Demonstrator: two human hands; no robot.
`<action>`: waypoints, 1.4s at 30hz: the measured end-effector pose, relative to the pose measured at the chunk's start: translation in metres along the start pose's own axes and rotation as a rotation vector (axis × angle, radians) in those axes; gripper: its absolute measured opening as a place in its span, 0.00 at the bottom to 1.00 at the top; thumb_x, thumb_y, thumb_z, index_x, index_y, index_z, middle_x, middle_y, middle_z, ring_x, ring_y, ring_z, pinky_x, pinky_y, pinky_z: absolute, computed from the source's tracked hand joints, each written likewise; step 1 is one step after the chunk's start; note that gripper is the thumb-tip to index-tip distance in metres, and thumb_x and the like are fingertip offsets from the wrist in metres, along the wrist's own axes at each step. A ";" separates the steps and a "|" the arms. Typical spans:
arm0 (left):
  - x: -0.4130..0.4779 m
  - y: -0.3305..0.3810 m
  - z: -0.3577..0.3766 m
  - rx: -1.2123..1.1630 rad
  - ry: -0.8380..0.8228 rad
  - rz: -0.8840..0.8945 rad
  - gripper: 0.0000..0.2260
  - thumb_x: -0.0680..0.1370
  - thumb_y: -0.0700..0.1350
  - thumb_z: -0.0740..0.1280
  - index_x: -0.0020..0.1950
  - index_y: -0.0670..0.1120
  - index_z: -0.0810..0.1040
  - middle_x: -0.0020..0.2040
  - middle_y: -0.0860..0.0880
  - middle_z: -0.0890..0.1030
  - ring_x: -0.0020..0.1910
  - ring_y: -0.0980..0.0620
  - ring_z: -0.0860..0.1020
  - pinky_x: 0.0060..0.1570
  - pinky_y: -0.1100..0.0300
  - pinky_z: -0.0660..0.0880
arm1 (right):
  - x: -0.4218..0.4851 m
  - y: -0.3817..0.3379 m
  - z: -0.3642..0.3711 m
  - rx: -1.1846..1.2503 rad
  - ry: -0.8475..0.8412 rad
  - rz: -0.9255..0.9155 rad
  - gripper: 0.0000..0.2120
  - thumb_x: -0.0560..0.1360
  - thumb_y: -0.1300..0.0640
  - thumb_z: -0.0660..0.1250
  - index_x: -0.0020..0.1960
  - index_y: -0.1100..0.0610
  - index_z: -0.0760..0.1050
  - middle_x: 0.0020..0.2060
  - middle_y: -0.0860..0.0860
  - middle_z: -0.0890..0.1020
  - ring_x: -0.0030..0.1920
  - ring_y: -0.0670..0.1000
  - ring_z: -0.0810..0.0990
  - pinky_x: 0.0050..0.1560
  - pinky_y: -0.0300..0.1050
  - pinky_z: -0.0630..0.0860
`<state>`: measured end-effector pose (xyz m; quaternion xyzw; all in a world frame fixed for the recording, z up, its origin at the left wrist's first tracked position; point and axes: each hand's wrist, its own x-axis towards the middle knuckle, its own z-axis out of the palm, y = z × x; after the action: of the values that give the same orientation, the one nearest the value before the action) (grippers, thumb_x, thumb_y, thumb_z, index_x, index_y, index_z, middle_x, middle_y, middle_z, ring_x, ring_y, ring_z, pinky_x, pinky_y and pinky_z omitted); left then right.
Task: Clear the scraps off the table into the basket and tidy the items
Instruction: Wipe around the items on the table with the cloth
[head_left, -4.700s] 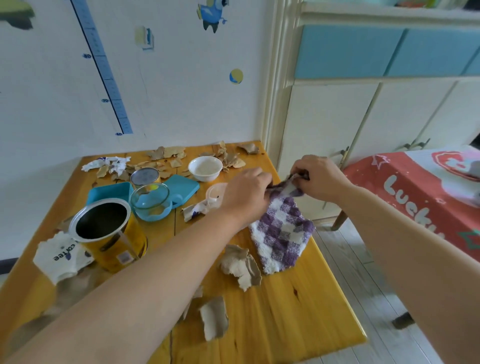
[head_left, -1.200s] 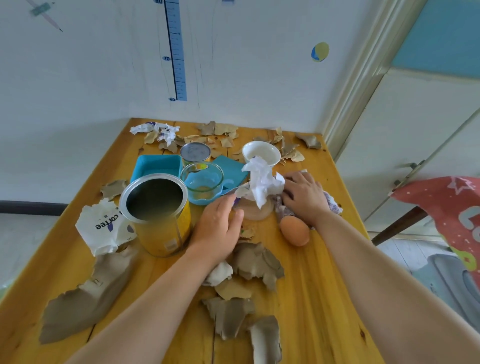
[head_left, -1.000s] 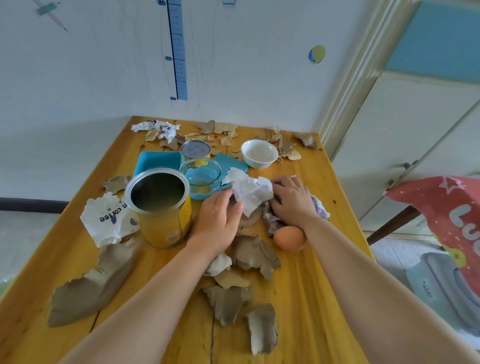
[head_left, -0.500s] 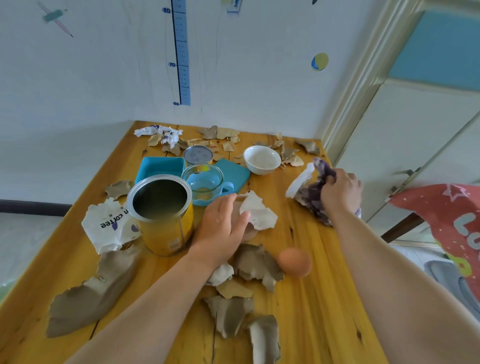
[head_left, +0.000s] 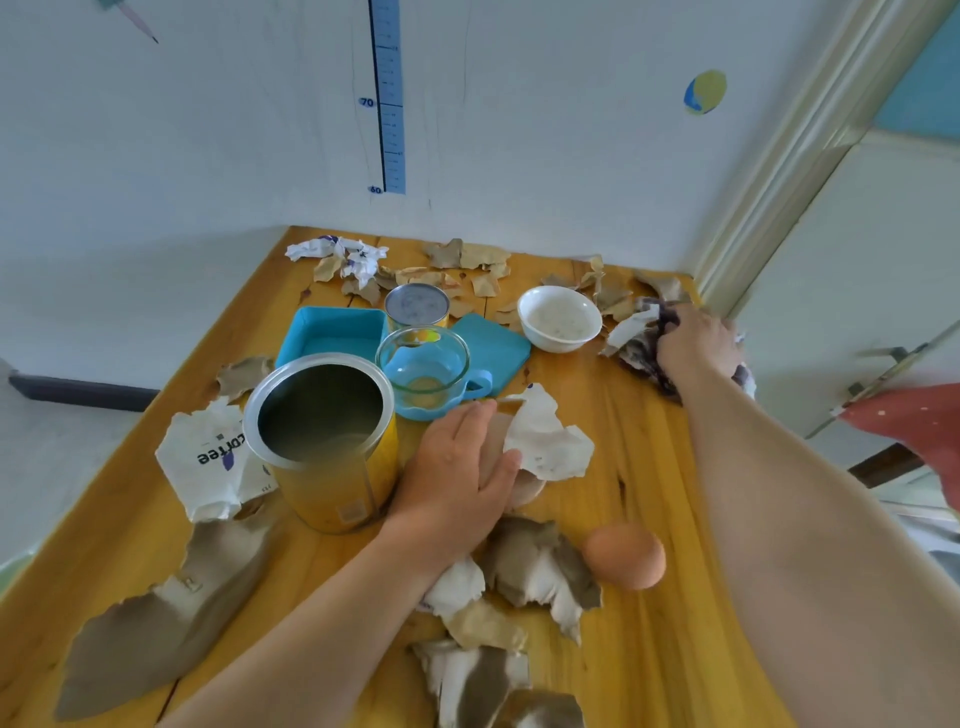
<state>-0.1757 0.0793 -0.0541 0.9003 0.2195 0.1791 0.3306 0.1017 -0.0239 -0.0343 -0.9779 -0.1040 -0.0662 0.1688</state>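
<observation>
My right hand (head_left: 696, 345) is closed around a bunched purple checked cloth (head_left: 641, 353) at the far right corner of the wooden table (head_left: 639, 447), among torn brown scraps (head_left: 610, 296). My left hand (head_left: 457, 467) lies flat, fingers extended, on a round beige lid (head_left: 524, 491) beside a torn white paper scrap (head_left: 545, 447). More brown paper scraps (head_left: 535, 566) lie near my left wrist and along the back edge (head_left: 467, 257). No basket is in view.
A tall open yellow can (head_left: 322, 441) stands left of my left hand. Behind it are a glass cup (head_left: 423, 374), a teal tray (head_left: 332, 332), a teal lid (head_left: 491, 345), a small tin (head_left: 417, 306) and a white bowl (head_left: 560, 318). An egg (head_left: 623, 556) lies loose at the near right.
My right hand lifted the cloth away from the egg and carried it to the far right corner. The white scrap dropped onto the table; my left hand stayed on the lid.
</observation>
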 end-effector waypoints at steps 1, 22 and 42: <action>0.000 -0.001 0.000 0.014 -0.001 0.001 0.25 0.78 0.55 0.56 0.73 0.49 0.57 0.73 0.51 0.60 0.71 0.56 0.55 0.63 0.68 0.48 | 0.002 -0.004 0.002 0.015 -0.029 -0.063 0.20 0.75 0.60 0.54 0.64 0.50 0.72 0.62 0.57 0.73 0.64 0.61 0.66 0.62 0.57 0.65; -0.003 0.009 -0.005 0.112 -0.070 0.012 0.25 0.78 0.56 0.55 0.73 0.50 0.57 0.74 0.51 0.60 0.72 0.54 0.55 0.63 0.65 0.48 | -0.079 -0.014 -0.019 0.103 -0.146 -0.464 0.19 0.72 0.63 0.56 0.58 0.51 0.76 0.55 0.52 0.79 0.58 0.57 0.71 0.51 0.49 0.71; 0.046 0.012 -0.158 0.138 0.166 0.271 0.10 0.77 0.46 0.62 0.54 0.46 0.80 0.56 0.50 0.79 0.57 0.53 0.73 0.51 0.64 0.64 | -0.109 -0.047 -0.079 0.235 0.290 -0.421 0.16 0.76 0.64 0.57 0.62 0.57 0.74 0.56 0.58 0.79 0.57 0.61 0.71 0.57 0.51 0.66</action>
<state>-0.2078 0.1762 0.0759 0.9243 0.1346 0.2802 0.2215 -0.0222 -0.0276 0.0366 -0.8889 -0.2866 -0.2264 0.2764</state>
